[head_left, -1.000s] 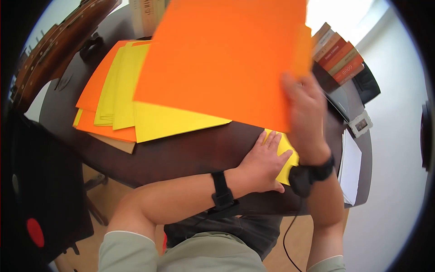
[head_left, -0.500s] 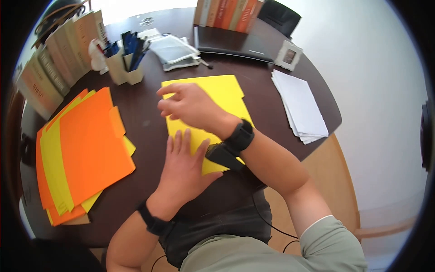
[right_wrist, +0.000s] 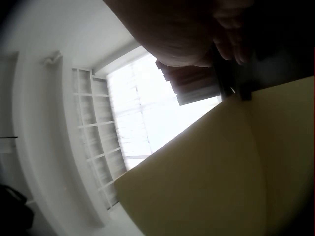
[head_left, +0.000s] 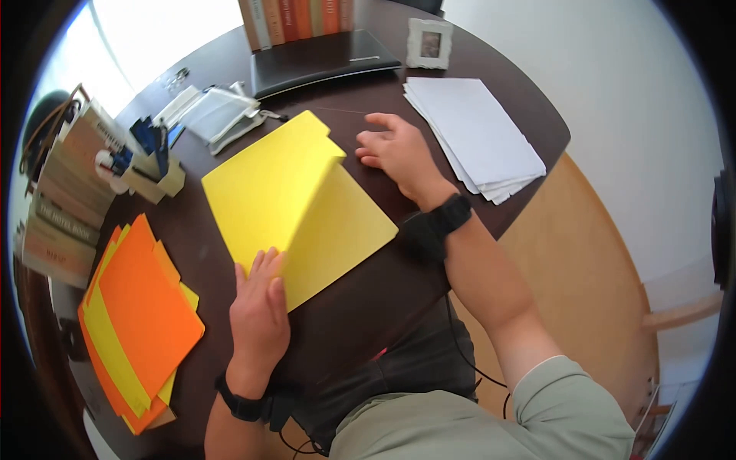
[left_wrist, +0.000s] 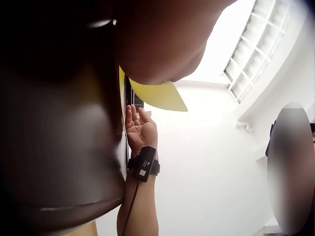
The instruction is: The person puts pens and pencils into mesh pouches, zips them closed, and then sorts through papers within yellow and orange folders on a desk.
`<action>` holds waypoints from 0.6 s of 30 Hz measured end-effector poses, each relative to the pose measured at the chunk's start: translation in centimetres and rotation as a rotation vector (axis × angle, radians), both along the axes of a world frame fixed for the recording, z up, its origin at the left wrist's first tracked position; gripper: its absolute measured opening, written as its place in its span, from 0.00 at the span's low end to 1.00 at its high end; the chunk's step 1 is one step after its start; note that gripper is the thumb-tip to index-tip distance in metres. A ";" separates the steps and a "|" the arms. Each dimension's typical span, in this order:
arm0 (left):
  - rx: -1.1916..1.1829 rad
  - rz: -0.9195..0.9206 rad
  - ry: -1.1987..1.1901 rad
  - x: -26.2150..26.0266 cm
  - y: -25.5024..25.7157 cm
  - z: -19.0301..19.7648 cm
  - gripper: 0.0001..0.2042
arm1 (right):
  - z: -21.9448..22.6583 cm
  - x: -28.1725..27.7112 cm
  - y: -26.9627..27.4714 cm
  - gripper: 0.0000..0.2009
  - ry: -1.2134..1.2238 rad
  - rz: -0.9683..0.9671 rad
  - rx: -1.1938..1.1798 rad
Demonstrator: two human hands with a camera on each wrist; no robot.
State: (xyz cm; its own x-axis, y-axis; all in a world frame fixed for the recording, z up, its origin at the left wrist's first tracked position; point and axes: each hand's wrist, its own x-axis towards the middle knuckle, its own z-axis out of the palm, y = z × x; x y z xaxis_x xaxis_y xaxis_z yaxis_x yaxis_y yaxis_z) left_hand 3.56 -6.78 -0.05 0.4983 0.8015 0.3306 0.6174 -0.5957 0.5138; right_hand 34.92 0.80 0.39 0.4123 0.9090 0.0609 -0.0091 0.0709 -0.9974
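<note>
A yellow file folder lies partly open on the dark table in the head view, one leaf raised at an angle over the other. My left hand rests at its lower left edge, fingers extended against the yellow leaf. To the right of the folder, my right hand hovers apart from it, holding nothing, its fingers loosely bent. The left wrist view shows the palm of that right hand beyond the raised yellow leaf. In the right wrist view, the leaf stands up against the window.
Orange and yellow folders are piled at the left. White papers lie at the right, beside a picture frame. Behind are a closed laptop, a clear pouch, pen holders and upright books.
An orange folder in my right hand went onto the left pile. The yellow folder has turned and its leaf has lifted. My right hand has moved off it to the right.
</note>
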 end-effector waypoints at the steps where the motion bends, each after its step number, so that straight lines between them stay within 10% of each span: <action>1: -0.029 0.021 -0.032 0.0 0.0 0.1 0.17 | -0.2 -0.1 -0.2 0.22 -0.101 0.001 -0.005; 13: -0.162 0.197 -0.137 -0.5 -0.4 -0.1 0.21 | -1.6 -1.7 -0.1 0.23 -0.186 0.139 0.025; 18: -0.098 0.065 -0.029 0.4 -0.7 0.7 0.21 | 1.4 -2.5 -1.6 0.28 0.487 0.439 -0.116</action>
State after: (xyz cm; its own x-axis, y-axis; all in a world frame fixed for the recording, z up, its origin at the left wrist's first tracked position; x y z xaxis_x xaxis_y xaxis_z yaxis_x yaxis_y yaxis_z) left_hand 3.92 -7.46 0.64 0.4357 0.8608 0.2629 0.6371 -0.5013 0.5856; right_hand 32.42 -0.79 1.76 -0.0422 0.9883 -0.1469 -0.4639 -0.1496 -0.8731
